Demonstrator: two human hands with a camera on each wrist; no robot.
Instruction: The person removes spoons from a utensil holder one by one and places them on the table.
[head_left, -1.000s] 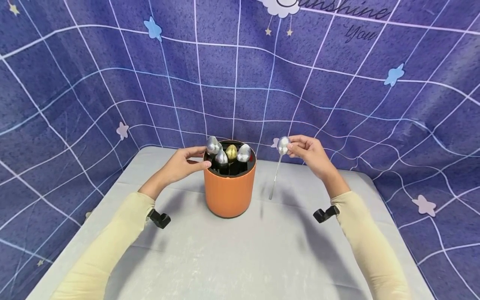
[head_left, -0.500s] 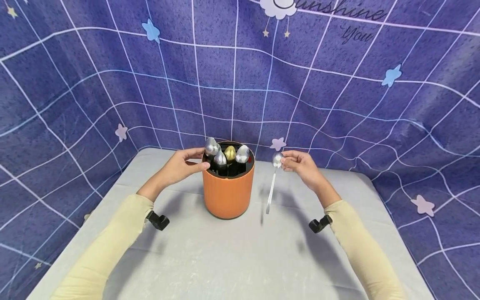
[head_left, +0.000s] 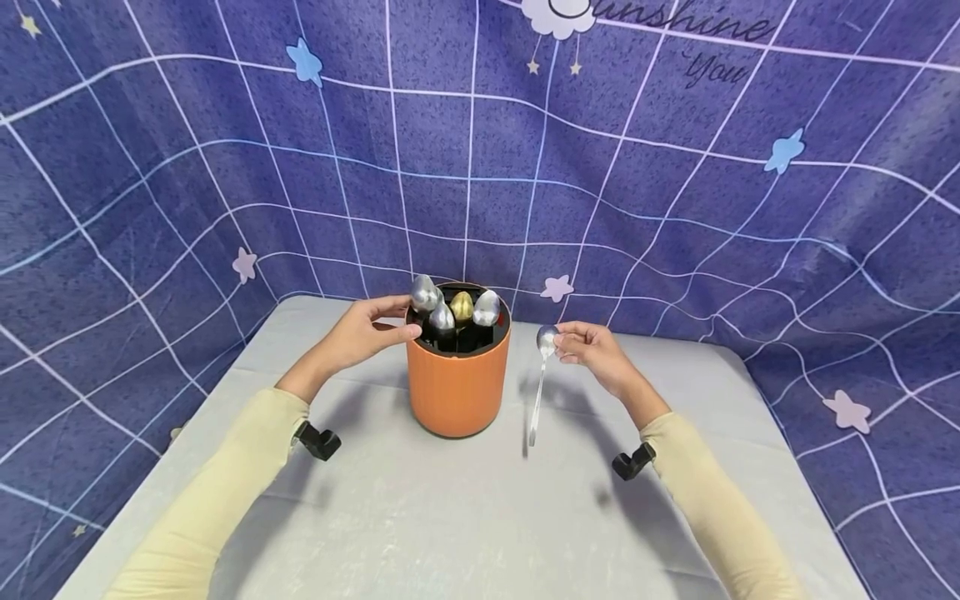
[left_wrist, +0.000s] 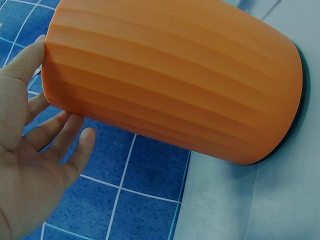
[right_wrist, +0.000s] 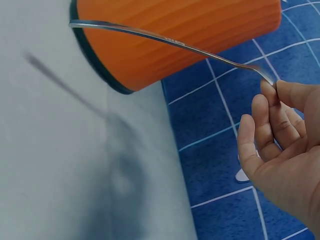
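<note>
In the head view, the right hand [head_left: 592,350] pinches a silver spoon [head_left: 540,383] at the edge of its bowl between thumb and fingertips. The spoon's handle hangs down toward the table, slightly aslant, to the right of an orange ribbed utensil holder [head_left: 456,396]. In the right wrist view the spoon [right_wrist: 185,46] overlaps the holder's side. The left hand [head_left: 367,329] rests against the holder's left rim, thumb in front and fingers behind. Its other fingertips lie along the orange wall [left_wrist: 165,85] in the left wrist view. Several silver spoons [head_left: 487,308] and a gold one [head_left: 462,308] stand bowls-up in the holder.
A light grey cloth covers the table [head_left: 450,517]. Behind and at both sides hangs a blue-purple curtain [head_left: 480,150] with white grid lines and stars. Black wrist mounts [head_left: 318,440] sit below both hands, and the spoon's shadow falls on the cloth.
The right hand has lowered the spoon and brought it slightly left, closer to the holder. The left hand stays at the rim, and the holder has not moved.
</note>
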